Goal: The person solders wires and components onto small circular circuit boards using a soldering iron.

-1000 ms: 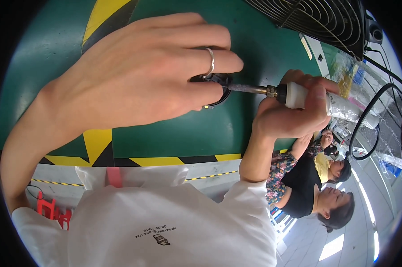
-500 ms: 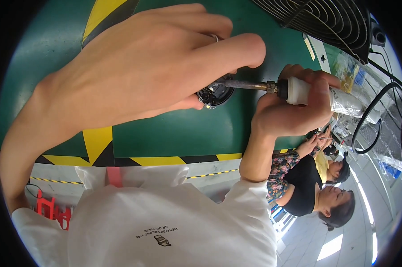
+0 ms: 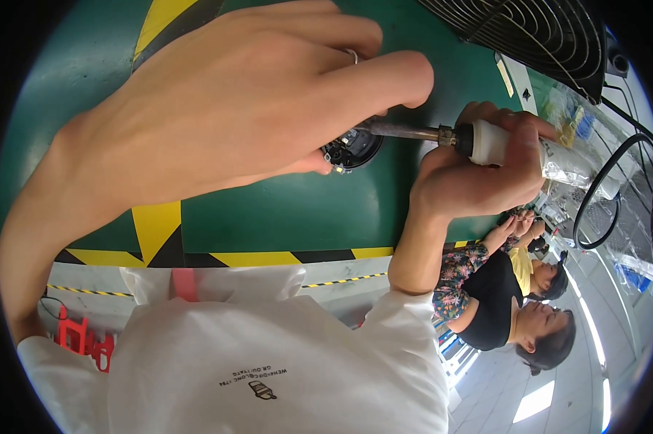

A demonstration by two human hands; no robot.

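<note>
Two steady grips help

Left hand [image 3: 254,108]: bent fingers pinch the small round black plastic housing [image 3: 359,152], contact partly hidden. Right hand [image 3: 482,177]: fingers wrapped around the white-handled metal soldering iron [image 3: 488,145], tip at the housing, over the green tabletop [image 3: 290,220]. Keep fingers off the likely hot shaft [image 3: 409,132].

My left grip [image 3: 225,108] is located over the left and centre of the bench [image 3: 304,224]. The round part [image 3: 355,150] lies at its right side, against my thumb. The soldering iron [image 3: 489,145] lies in my right grip [image 3: 485,166], its shaft extending left to the round part's far side. The fan [image 3: 529,36] is positioned beyond both grips, at right. The cable [image 3: 587,194] loops right of the iron's handle. Two co-workers [image 3: 489,311] are situated to my right.
</note>
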